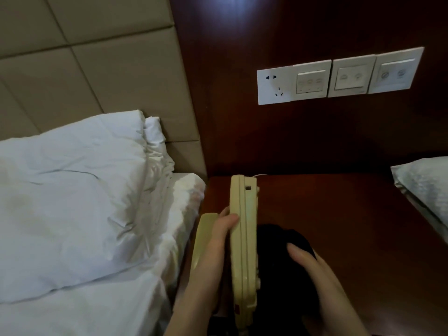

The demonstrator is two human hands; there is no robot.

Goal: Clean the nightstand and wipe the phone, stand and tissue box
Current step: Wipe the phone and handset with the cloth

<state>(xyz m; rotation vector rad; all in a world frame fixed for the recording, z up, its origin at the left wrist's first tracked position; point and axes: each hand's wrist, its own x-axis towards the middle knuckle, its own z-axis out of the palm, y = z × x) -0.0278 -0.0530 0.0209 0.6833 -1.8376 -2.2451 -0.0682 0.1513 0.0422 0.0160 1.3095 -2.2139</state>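
Nearest the camera, at 6 o'clock, two bare forearms reach in from the bottom edge. The left hand (218, 229) grips the phone (243, 238), thumb curled over its upper edge and fingers hidden behind it. The cream phone is tipped up on its side, so that its thin edge faces the camera, long axis running from 6 toward 12 o'clock, above the nightstand (327, 214). The handset (202, 238) shows just left of the hand, pressed against the phone's hidden face. The right hand (312, 260), at 5 o'clock, holds a dark cloth (274, 241) against the phone's right face; the thumb lies over the cloth, the fingers are out of sight, so how tightly they close I cannot tell. A thin cord (260, 175) leaves the phone's far end. At 9 o'clock lies a bed with white pillows (72, 190). At 1 o'clock a row of wall switches (339, 77) sits on the dark panel. At 3 o'clock another pillow (426, 190) juts in.
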